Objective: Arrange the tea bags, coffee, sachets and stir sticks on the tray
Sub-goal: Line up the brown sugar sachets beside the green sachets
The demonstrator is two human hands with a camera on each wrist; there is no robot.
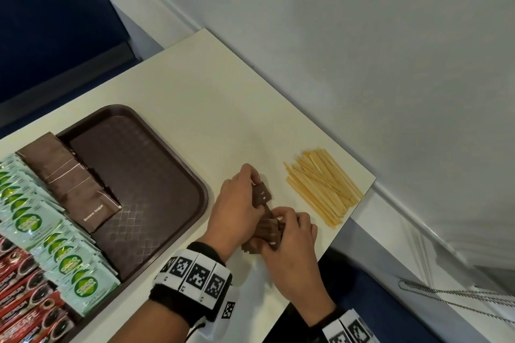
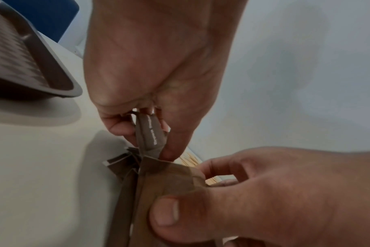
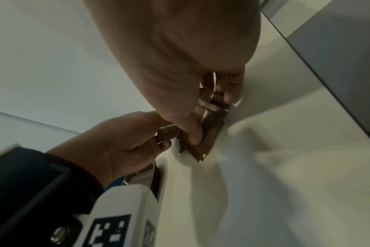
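Both hands gather a bunch of brown sugar sachets (image 1: 266, 220) on the cream table, right of the tray. My left hand (image 1: 239, 203) pinches the far sachets (image 2: 151, 133) between thumb and fingers. My right hand (image 1: 289, 234) grips the near ones (image 3: 209, 120), thumb on top (image 2: 173, 215). The brown tray (image 1: 156, 175) holds a row of brown sugar sachets (image 1: 72, 181), green tea bags (image 1: 55, 237) and red coffee sachets (image 1: 25, 298) along its left part. Wooden stir sticks (image 1: 323, 184) lie in a loose pile on the table, right of the hands.
The table (image 1: 211, 108) ends just right of the sticks and near my right wrist, with pale floor and a skirting board beyond. A blue surface lies past the table's far left edge. The tray's right half shows bare brown surface.
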